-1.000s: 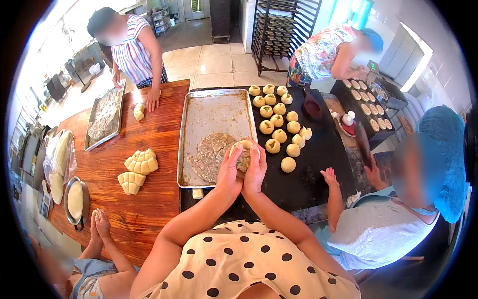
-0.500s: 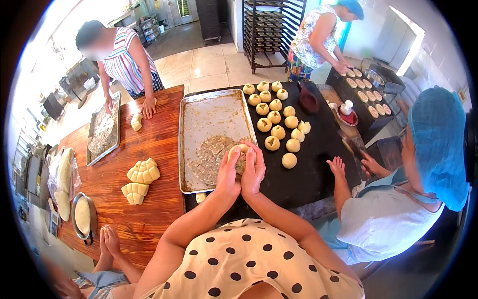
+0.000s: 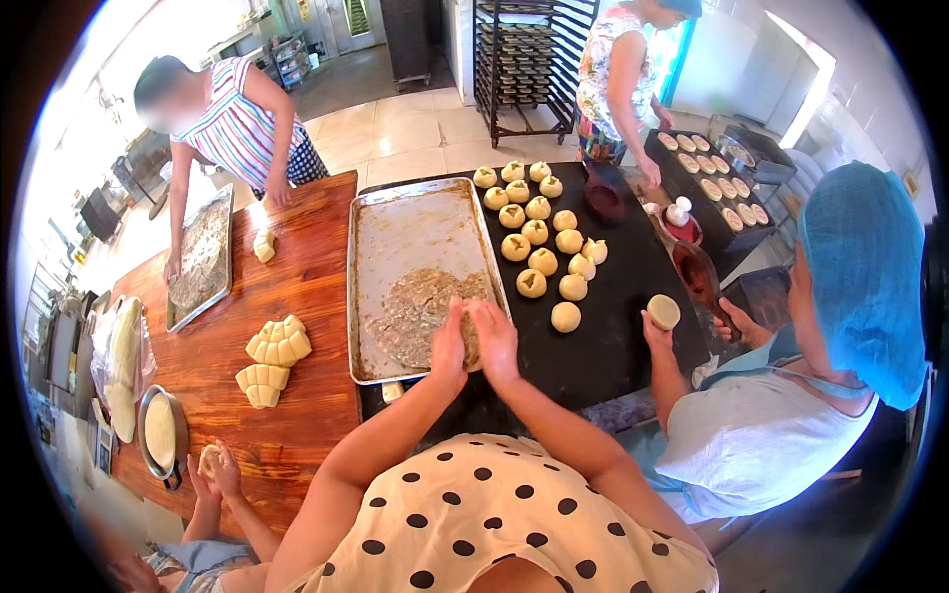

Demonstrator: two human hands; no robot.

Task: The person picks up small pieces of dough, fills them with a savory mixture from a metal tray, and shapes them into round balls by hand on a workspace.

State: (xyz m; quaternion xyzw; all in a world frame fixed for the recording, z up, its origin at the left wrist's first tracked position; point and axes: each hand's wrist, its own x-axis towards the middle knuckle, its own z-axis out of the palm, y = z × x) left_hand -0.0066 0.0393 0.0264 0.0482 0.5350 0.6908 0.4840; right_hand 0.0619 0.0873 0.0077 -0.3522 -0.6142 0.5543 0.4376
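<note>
My left hand (image 3: pixel 448 346) and my right hand (image 3: pixel 494 344) are cupped close together over a heap of coarse brown filling (image 3: pixel 407 316) on a worn metal tray (image 3: pixel 405 227). Their fingers are closed round something that they hide. Right of the tray, several pale dough balls (image 3: pixel 565 316), many with pinched or open tops, sit on a black sheet (image 3: pixel 613 366). A small pale piece of dough (image 3: pixel 393 391) lies under the tray's near edge.
A wooden table (image 3: pixel 306 425) at left bears scored dough (image 3: pixel 279 341), a pot (image 3: pixel 158 435) and another tray (image 3: pixel 198 267). Co-workers surround me; the one at right (image 3: pixel 751 445) holds a pale round (image 3: pixel 663 312) and dark wooden tool (image 3: pixel 697 277). A rack (image 3: pixel 524 69) stands behind.
My fingers have moved down and the pale dough between them is now hidden. The co-worker at right has picked up a pale round. The back-left co-worker reaches further along the tray.
</note>
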